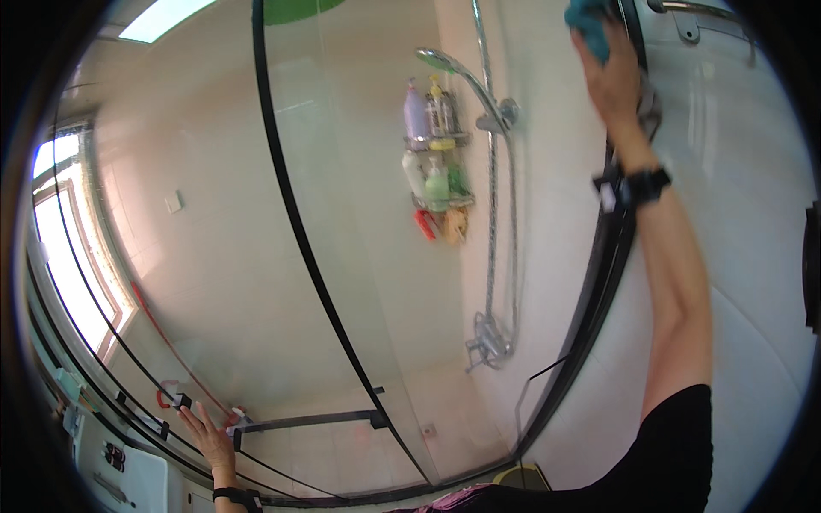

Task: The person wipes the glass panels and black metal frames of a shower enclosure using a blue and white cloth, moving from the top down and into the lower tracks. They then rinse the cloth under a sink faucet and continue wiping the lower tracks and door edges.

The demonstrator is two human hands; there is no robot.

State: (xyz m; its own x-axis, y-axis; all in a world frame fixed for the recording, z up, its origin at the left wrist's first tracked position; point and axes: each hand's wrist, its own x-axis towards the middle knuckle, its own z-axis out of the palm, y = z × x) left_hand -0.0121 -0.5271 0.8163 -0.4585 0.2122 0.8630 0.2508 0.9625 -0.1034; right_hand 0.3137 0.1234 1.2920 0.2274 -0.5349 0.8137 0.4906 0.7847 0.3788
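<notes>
In the head view my right hand [612, 80] is raised at the upper right, its fingers around a blue cloth [590, 29] close to the black frame [632, 25] of a glass shower enclosure. Grey fabric [649, 106] shows behind that wrist. At the lower left my left hand [211, 442] has its fingers spread beside a black door fitting [182, 402] and the end of a black horizontal bar [308, 420]. It holds nothing that I can see. Glass panes stand before me, with a black upright strip [301, 237] between them.
Behind the glass are a hand shower [442, 59], a mixer tap [489, 340] and a wire rack [442, 142] with several bottles. A metal towel rail [699, 9] is on the wall at the upper right. A white washbasin [144, 481] and a window [77, 256] lie at the left.
</notes>
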